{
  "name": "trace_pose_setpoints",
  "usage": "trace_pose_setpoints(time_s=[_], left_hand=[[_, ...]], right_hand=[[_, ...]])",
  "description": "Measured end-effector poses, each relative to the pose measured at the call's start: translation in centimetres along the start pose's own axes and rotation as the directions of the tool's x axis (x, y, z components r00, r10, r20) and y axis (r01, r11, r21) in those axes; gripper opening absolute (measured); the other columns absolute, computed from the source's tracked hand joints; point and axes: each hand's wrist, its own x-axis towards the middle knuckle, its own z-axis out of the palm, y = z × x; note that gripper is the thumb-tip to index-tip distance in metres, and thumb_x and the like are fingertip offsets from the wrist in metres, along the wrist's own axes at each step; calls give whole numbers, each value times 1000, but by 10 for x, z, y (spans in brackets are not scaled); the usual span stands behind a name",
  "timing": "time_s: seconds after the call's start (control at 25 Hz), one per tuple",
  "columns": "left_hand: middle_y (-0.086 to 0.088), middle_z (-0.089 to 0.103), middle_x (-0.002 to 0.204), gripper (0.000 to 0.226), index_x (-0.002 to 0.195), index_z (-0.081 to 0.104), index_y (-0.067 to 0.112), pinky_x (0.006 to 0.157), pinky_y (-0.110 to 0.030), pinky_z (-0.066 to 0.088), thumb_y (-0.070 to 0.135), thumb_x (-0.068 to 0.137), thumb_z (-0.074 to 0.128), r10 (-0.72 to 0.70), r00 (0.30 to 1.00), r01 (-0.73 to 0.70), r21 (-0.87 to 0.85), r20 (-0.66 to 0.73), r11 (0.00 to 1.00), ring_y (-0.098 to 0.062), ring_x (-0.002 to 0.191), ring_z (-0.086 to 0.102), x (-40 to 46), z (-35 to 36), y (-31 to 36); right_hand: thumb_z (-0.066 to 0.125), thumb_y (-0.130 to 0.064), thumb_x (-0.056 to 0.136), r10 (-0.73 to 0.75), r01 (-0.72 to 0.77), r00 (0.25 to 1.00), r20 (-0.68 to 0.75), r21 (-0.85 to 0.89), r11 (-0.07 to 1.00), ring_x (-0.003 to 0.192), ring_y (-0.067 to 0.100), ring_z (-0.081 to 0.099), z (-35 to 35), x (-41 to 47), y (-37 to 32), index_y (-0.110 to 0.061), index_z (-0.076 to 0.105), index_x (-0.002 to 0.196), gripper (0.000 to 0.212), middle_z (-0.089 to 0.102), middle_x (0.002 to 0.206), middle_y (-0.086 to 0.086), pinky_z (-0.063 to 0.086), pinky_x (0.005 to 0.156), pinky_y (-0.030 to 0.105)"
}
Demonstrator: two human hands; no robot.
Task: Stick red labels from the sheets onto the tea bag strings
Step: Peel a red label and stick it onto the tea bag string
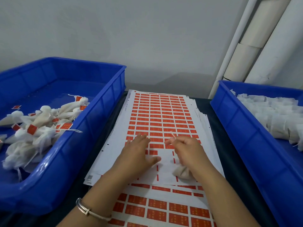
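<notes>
Tea bag [183, 172] under right hand [186, 150], string [173, 134] pinched.

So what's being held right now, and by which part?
The right hand pinches the tea bag's string; the tea bag lies under the wrist. The left hand holds nothing.

No readable text anywhere, red labels [161, 118] on the top sheet [162, 167] carry small gold marks too blurred to make out, same on the lower sheet [157, 208], small dark printed code square [89, 177] at the sheet corner illegible
</notes>
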Motion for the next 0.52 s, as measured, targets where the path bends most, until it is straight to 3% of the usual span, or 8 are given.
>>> trace_pose_setpoints(time_s=[0.08, 0.16, 0.28, 0.4, 0.52], left_hand=[[15, 16, 155, 84, 145, 22, 37, 110, -41, 27, 68, 75, 56, -12, 1000, 12, 55, -10, 998, -14, 142, 20, 6, 12, -6], [15, 17, 155, 85, 146, 22, 36, 110, -41, 25, 70, 75, 55, -17, 999, 19, 61, -33, 998, -14, 142, 21, 10, 18, -9], [14, 19, 154, 79, 145, 26, 35, 111, -42, 25, 67, 78, 53, 5, 1000, -1, 121, -27, 993, -15, 142, 21, 10, 22, -7], [11, 23, 153, 69, 144, 31, 35, 108, -41, 31, 62, 84, 50, -5, 1000, 10, 162, -30, 987, -17, 140, 28, 10, 20, -5], [10, 40, 146, 56, 137, 44, 36, 94, -34, 45, 60, 86, 48, -15, 997, 30, 207, -75, 978, -18, 123, 51, 10, 16, -1]], right_hand=[[53, -34, 94, -71, 60, 997, -16, -354, 933, 81, 8, 62, 8, 5, 2, -27, 70, 96, 18, 69, 102, -12, 50, 74, 18], [56, -32, 93, -88, 81, 996, 6, -452, 888, 92, 6, 60, 10, 7, 3, -27, 68, 111, 22, 64, 120, -10, 45, 77, 14], [59, -32, 91, -32, 24, 999, -19, -333, 943, 72, 2, 57, 3, 5, 1, -30, 68, 90, 10, 67, 99, -12, 35, 56, 8], [61, -34, 89, 83, -60, 995, 60, -315, 947, 67, 8, 60, 1, -3, 1, -24, 66, 74, 19, 65, 78, -14, 36, 50, 9], [62, -34, 89, 54, -59, 998, -23, -367, 928, 72, 6, 60, 2, -8, 1, -26, 69, 84, 12, 69, 94, -13, 35, 50, 7]])
